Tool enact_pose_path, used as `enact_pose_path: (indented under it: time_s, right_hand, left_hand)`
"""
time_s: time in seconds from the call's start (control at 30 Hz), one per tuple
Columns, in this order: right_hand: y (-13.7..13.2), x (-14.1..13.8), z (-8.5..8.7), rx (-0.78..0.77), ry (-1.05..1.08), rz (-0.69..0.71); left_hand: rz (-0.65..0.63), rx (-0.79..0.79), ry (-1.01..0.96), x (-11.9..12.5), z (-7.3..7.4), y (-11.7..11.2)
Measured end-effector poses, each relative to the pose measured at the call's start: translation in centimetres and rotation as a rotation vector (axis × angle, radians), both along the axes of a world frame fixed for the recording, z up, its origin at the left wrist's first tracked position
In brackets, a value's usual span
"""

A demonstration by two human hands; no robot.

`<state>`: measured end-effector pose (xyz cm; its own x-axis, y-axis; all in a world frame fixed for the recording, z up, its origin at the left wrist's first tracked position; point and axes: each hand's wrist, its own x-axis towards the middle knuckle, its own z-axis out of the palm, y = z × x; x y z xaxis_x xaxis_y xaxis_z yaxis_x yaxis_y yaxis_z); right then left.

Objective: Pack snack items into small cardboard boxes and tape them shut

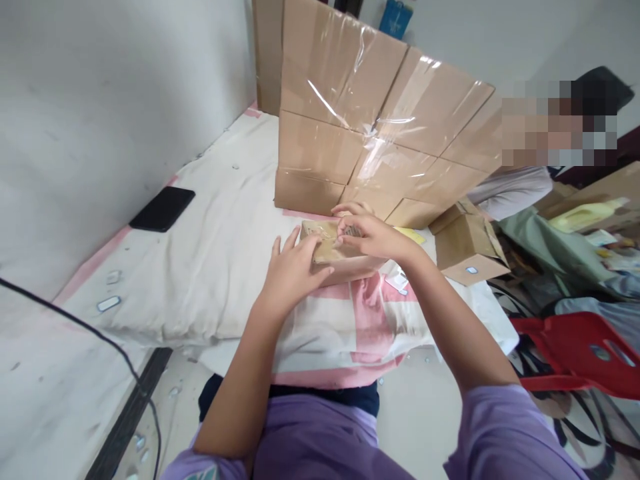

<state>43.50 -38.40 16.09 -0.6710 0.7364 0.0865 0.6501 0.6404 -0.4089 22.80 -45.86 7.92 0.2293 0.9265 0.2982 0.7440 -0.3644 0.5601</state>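
A small brown cardboard box [350, 270] lies on the cloth-covered table in front of me, with shiny clear tape across its top. My left hand [295, 267] rests against its left end, fingers spread, the thumb along the near side and a fingertip on the top. Over the right part of the lid is my right hand [370, 235], its thumb and forefinger pinched together at the taped surface. Whatever is in that pinch is too small to make out. Just behind the box, a yellow slip of paper [411, 235] shows past my right wrist.
A large taped cardboard panel [325, 147] stands upright behind the box. An open carton [473, 250] sits at the right, a black tablet-like slab [163, 208] at the left. A co-worker's sleeve [515, 190] shows beyond. A red chair [575, 347] stands right; a black cable [110, 340] hangs left.
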Motion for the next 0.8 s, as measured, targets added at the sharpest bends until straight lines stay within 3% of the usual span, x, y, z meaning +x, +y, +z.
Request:
enact_pose_path:
  time_s: [0.33, 0.5, 0.63, 0.8]
  right_hand:
    - [1.9, -1.0, -1.6, -0.126, 0.010, 0.057]
    - [1.5, -0.8, -0.3, -0.127, 0.126, 0.086]
    - [1.2, -0.9, 0.5, -0.207, 0.074, 0.137]
    - [3.0, -1.0, -1.4, -0.175, -0.012, 0.119]
  left_hand:
    - [-0.041, -0.020, -0.020, -0.2, -0.3, -0.2]
    - [-0.019, -0.023, -0.033, -0.3, -0.4, -0.1]
    - [-0.046, -0.035, -0.077, -0.2, -0.3, 0.1]
    - [-0.062, -0.016, -0.042, -0.4, -0.2, -0.1]
